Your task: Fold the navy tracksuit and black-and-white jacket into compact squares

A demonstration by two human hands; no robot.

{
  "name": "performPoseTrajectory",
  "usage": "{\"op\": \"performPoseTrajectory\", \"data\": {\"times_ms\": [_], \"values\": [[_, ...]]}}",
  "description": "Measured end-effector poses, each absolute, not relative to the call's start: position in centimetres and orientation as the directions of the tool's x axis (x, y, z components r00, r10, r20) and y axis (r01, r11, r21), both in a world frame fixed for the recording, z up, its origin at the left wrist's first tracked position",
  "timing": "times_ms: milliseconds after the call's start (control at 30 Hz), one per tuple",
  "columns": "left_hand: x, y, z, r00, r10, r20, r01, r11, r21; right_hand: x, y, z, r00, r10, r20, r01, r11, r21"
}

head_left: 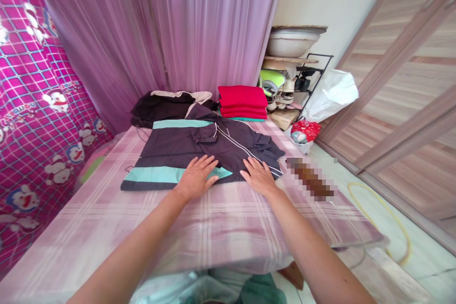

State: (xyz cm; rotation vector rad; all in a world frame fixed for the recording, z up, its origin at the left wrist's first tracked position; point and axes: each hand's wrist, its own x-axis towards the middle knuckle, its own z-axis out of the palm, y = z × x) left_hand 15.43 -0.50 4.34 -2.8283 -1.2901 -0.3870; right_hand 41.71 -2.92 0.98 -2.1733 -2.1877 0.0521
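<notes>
A dark jacket (pixel 171 149) with turquoise panels and white piping lies spread on the table, one sleeve folded across its front. My left hand (pixel 197 178) rests flat on its near edge, fingers spread over the turquoise stripe. To the right, my right hand (pixel 259 175) lies flat on the dark cloth by the white piping, fingers apart. Neither hand grips anything. Behind the jacket sit a stack of folded red clothes (pixel 242 99) and a heap of black and grey clothing (pixel 164 104).
A pink plaid cloth (pixel 228 228) covers the table. Purple curtains (pixel 213 23) hang behind it. At the back right stands a rack with shoes and a white basin (pixel 294 43), beside a white plastic bag (pixel 331 95). A yellow hose (pixel 395 218) lies on the floor near the wooden wardrobe (pixel 402 80).
</notes>
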Motion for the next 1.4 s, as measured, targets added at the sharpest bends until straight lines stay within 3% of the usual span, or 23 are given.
{"op": "performPoseTrajectory", "data": {"times_ms": [133, 433, 600, 700, 800, 967, 1167, 1400], "values": [[18.5, -0.2, 3.0, 0.733, 0.656, 0.18, 0.653, -0.753, 0.085, 41.7, -3.1, 1.2, -0.014, 1.0, 0.019, 0.998, 0.015, -0.065], [19.0, 1.4, 2.0, 0.708, 0.707, -0.006, 0.698, -0.697, 0.163, 41.4, -3.1, 1.1, 0.017, 1.0, 0.025, 0.997, -0.015, -0.07], [19.0, 1.2, 2.2, 0.708, 0.706, 0.02, 0.686, -0.694, 0.22, 40.7, -3.1, 1.5, -0.046, 0.988, 0.148, 0.997, 0.056, -0.061], [17.4, 1.7, 2.5, 0.638, 0.768, 0.056, 0.729, -0.626, 0.276, 40.6, -3.1, 1.5, -0.087, 0.992, 0.092, 0.993, 0.093, -0.066], [14.0, 2.6, 2.8, 0.538, 0.841, 0.049, 0.813, -0.533, 0.234, 40.7, -3.0, 1.1, -0.071, 0.997, 0.027, 0.994, 0.074, -0.083], [7.9, 2.5, 2.1, 0.473, 0.877, 0.085, 0.864, -0.481, 0.15, 40.6, -3.0, 0.8, -0.037, 0.999, 0.034, 0.995, 0.04, -0.095], [4.6, 1.6, 1.4, 0.299, 0.944, 0.138, 0.953, -0.303, 0.014, 40.3, -3.3, 0.9, -0.017, 0.998, 0.062, 0.996, 0.022, -0.086], [0.8, 1.8, 2.0, 0.098, 0.989, 0.114, 0.995, -0.096, -0.026, 40.2, -3.4, 0.7, 0.012, 0.997, 0.076, 0.998, -0.007, -0.065]]}}
